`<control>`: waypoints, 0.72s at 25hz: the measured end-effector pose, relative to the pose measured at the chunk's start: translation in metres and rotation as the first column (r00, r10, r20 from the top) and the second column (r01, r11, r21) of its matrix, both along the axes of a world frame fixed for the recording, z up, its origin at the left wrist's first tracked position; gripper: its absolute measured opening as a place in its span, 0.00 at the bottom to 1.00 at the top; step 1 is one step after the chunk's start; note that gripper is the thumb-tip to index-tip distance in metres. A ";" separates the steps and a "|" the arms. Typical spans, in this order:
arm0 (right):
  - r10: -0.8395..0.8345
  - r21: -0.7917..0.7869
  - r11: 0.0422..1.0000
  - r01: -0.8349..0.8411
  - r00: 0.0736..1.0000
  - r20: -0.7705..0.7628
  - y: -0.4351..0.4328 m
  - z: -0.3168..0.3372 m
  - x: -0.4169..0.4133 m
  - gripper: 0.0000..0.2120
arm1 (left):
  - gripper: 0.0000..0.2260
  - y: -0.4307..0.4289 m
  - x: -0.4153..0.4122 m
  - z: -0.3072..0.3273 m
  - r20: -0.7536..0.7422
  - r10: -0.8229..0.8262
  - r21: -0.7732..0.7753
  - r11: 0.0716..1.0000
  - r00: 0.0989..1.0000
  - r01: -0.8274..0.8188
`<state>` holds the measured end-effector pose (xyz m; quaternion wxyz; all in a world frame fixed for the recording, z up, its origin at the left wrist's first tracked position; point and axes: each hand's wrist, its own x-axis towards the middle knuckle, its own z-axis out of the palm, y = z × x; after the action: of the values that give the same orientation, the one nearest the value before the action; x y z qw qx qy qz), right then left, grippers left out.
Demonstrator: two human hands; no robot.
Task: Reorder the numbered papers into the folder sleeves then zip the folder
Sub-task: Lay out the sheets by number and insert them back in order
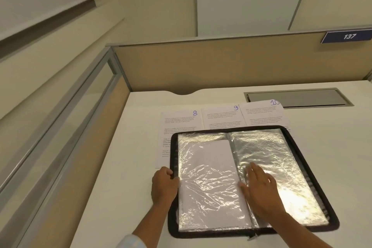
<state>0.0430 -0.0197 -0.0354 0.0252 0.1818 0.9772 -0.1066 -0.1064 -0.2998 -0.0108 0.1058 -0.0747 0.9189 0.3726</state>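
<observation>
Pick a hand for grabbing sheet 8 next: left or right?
Left, probably. The left hand grips the left rim of the folder, right beside the near corner of sheet 8. The right hand lies flat on the right sleeve and would have to cross the open folder.

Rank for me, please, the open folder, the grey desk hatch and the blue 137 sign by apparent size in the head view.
1. open folder
2. grey desk hatch
3. blue 137 sign (farthest, cropped by the frame; true size unsure)

White desk (130,147) is carrying the open folder (271,153). Paper 8 (179,121), paper 9 (221,117), paper 10 (261,112) are lying side by side, near ends sitting under folder's far edge.
</observation>
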 end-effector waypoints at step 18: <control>0.215 -0.076 0.976 -0.205 0.964 0.160 -0.105 -0.010 -0.128 0.42 | 0.11 -0.006 -0.126 0.002 0.277 0.200 0.097 0.967 0.940 -0.234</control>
<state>-0.0847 -0.1243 -0.0456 0.1235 0.0847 0.9818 -0.1165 -0.2328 -0.3057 -0.0085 0.1906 -0.2180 0.8565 0.4273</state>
